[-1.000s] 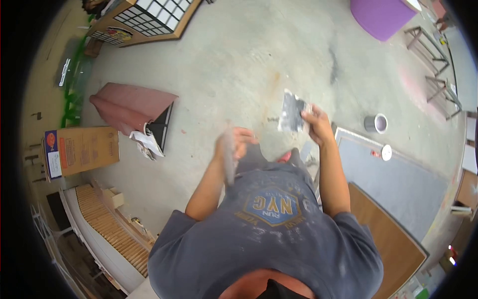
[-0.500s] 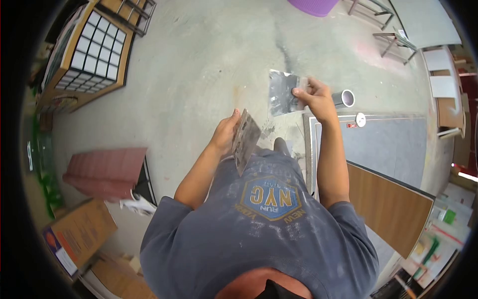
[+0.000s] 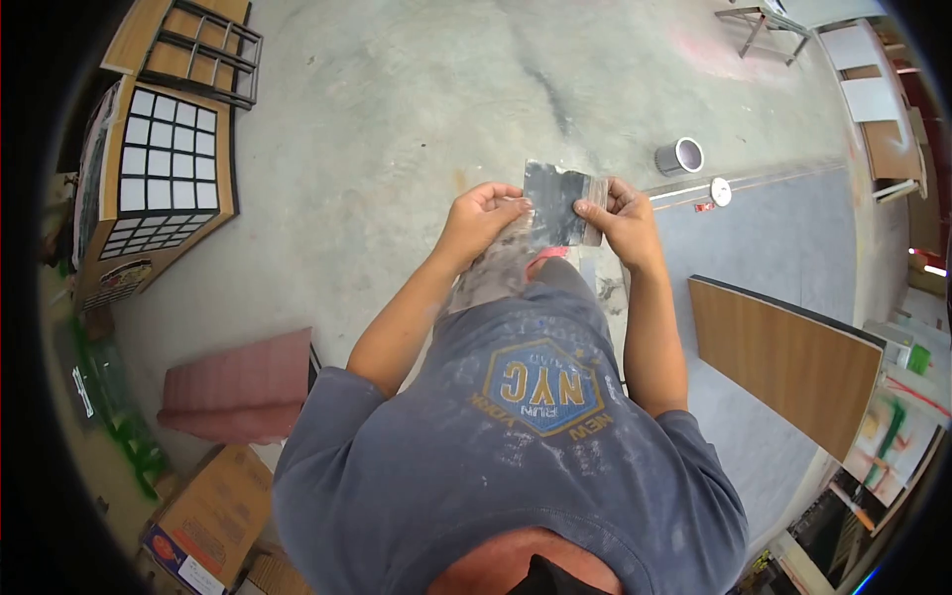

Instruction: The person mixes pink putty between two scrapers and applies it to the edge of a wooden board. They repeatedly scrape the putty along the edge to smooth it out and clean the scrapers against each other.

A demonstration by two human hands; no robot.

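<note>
Looking down past a dusty grey shirt (image 3: pixel 543 466) at 6 o'clock, onto concrete floor (image 3: pixel 377 119). Raised at about 1 o'clock, above the floor: the scraper (image 3: pixel 553 203), dark-faced, smeared pale in patches, turned broadside to the view. Gripped at its right edge by the right hand (image 3: pixel 623 216), with thumb pressed flat on the face and the other fingers folded behind. Just inside 12 o'clock: a plate (image 3: pixel 494 270), grey and mottled, slanting down towards 7 o'clock in front of the trousers. Held near its top end by the left hand (image 3: pixel 486 223), with fingers curled in and thumb pointing at the scraper's left edge; touching or only just beside, hard to say with the plate blurred. At 2 o'clock, on the floor, a tin (image 3: pixel 679 156) tipped towards the view; near it a white disc (image 3: pixel 721 191) and a small red packet (image 3: pixel 704 207). Spread towards 3 o'clock, a grey panel (image 3: pixel 793 248); lower, between 3 and 4, a wood-grain board (image 3: pixel 783 362). Between 1 and 2, at the far edge, a metal stand (image 3: pixel 769 32). At 10, a lattice-fronted box (image 3: pixel 169 154). At 8, a maroon sheet (image 3: pixel 238 387); below that, between 7 and 8, a carton (image 3: pixel 213 511).
</note>
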